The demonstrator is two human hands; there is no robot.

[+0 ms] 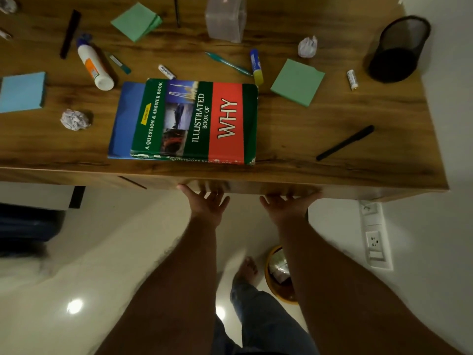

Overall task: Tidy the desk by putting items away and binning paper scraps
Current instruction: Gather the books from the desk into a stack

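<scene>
Two hands — left (pixel 208 201), right (pixel 288 203) — grip empty, fingers spread, below book (pixel 189 121).

The fingertips of the left hand (pixel 208 202) and right hand (pixel 288 204) smear into motion blur against the front edge of the wooden desk (pixel 320 184), so their contact with it cannot be judged. The right forearm covers part of the yellow waste bin (pixel 275 274) on the floor. The frame's top edge cuts off the clear plastic container (pixel 226 19) and a crumpled paper ball (pixel 7 5); the left edge clips the blue sticky-note pad (pixel 21 92). The blue book (pixel 126 121) lies mostly hidden beneath the "Illustrated Book of Why" (pixel 197 121).
</scene>
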